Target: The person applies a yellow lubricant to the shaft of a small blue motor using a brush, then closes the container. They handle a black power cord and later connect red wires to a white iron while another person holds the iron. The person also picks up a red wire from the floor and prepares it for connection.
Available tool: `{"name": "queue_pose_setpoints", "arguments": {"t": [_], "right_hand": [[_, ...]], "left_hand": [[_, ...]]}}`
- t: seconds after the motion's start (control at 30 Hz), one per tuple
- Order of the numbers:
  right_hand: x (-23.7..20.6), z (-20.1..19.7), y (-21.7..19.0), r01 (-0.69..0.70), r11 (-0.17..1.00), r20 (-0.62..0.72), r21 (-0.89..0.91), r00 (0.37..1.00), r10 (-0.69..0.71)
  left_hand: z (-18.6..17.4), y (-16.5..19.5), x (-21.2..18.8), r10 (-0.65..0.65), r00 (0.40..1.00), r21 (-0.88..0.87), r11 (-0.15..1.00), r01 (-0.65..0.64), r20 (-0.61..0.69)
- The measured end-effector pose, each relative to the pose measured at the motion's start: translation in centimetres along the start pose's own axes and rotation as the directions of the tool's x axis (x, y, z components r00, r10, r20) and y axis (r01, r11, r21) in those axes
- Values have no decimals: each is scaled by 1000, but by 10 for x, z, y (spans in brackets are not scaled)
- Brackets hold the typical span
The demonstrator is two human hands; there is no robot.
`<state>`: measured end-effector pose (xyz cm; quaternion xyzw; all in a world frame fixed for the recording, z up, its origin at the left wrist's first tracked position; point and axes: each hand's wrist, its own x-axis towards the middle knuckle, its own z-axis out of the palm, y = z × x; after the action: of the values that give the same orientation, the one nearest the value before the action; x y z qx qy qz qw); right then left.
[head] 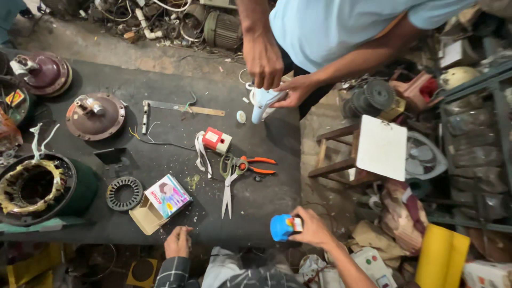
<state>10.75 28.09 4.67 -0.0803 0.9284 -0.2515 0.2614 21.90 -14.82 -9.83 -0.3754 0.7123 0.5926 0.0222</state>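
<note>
Right hand [312, 228] grips a blue container [281, 227]; left hand [177, 241] (fingers curled, empty) rests on the table [266, 160].

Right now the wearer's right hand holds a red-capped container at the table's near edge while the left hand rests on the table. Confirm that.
Wrong on one point: in the head view the container in the right hand has a blue cap, not red. The left hand does rest on the table at its near edge.

Illumination is even, soft daylight with no harsh glare. The dark tabletop [160, 90] between the hands shows only faint, diffuse shadows under objects. Focus is sharp at centre. Wide-angle distortion bends the picture edges, and clutter beyond the right hand [312, 228] appears slightly soft.
</note>
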Motion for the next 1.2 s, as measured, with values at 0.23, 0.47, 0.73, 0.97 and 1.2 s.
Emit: {"name": "queue_pose_setpoints", "arguments": {"t": [0.23,0.47,0.73,0.97,1.2], "right_hand": [[-52,20,122,-294,949,-140,117,941,309],[-67,17,161,-267,917,-267,297,899,348],[-43,-42,227,-240,946,-126,218,954,271],[14,-107,258,-175,982,-224,70,957,186],[68,-124,229,-69,996,-185,61,980,79]], "left_hand": [[41,38,-27,-74,963,-68,993,94,258],[98,85,-27,145,932,156,966,-206,331],[193,110,-52,157,980,169,970,-177,124],[225,121,-91,285,958,170,944,-284,23],[209,118,-108,188,979,127,976,-177,-82]]}}
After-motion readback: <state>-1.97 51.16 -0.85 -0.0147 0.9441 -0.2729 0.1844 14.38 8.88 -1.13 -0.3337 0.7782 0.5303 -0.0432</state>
